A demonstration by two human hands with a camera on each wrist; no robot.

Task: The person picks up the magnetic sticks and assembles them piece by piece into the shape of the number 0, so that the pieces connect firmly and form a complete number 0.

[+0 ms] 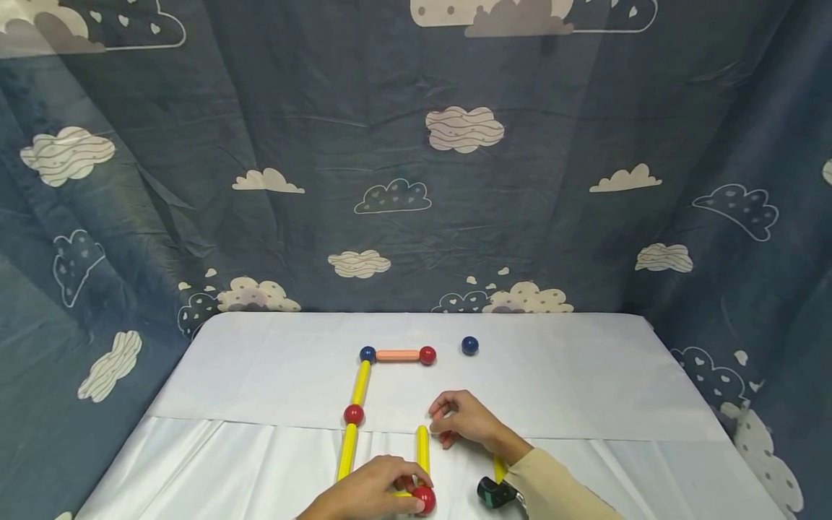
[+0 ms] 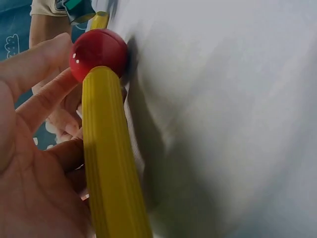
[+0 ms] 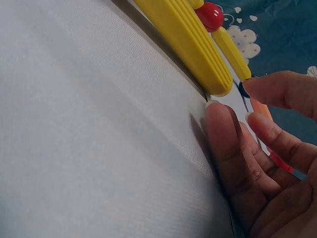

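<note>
My left hand (image 1: 370, 487) pinches a red ball (image 1: 425, 500) between thumb and fingers, low in the head view. A yellow ridged rod (image 1: 423, 449) runs from that ball away from me along the cloth. Another yellow rod (image 2: 111, 153) meets the same ball in the left wrist view and passes along the palm. My right hand (image 1: 471, 421) hovers beside the far tip of the first rod, fingers loosely bent and holding nothing. Seen from the right wrist, a fingertip (image 3: 220, 124) is close to that rod's rounded end (image 3: 218, 84).
A joined line of yellow rods (image 1: 360, 383), a red ball (image 1: 354, 414), a blue ball (image 1: 367, 354), an orange rod (image 1: 398, 355) and another red ball (image 1: 427, 355) lies ahead. A loose blue ball (image 1: 469, 345) sits farther right. One yellow rod (image 1: 499, 468) is partly behind my right wrist.
</note>
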